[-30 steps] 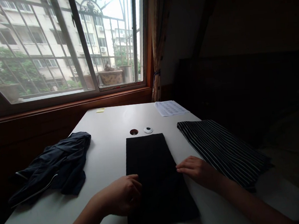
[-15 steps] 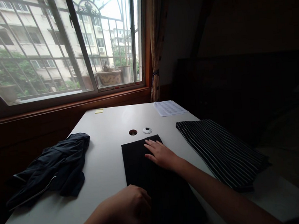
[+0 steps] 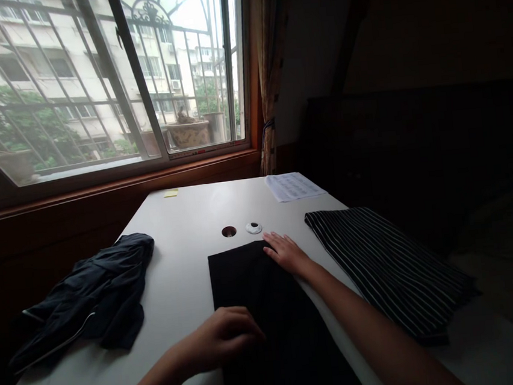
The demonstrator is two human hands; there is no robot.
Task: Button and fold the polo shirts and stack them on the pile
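Note:
A folded black garment (image 3: 270,336) lies lengthwise on the white table in front of me; its exact kind cannot be made out. My right hand (image 3: 287,253) rests at its far right corner, palm down, with the fingers stretched out. Over the garment's left edge, nearer to me, is my left hand (image 3: 229,335). Its fingers bend loosely to the right, with the thumb apart below them and no cloth visibly gripped. The garment's near end runs out of view at the bottom.
A crumpled dark blue garment with white piping (image 3: 98,292) lies on the left. On the right is a striped dark cloth (image 3: 385,259). Beyond my hands are a round table hole (image 3: 229,232), a white cap (image 3: 254,228), printed sheets (image 3: 294,186) and a yellow note (image 3: 170,193).
My right hand has slid right towards the garment's far corner. My left hand has moved slightly away from me, its fingers less curled. The garment's far right corner looks shifted.

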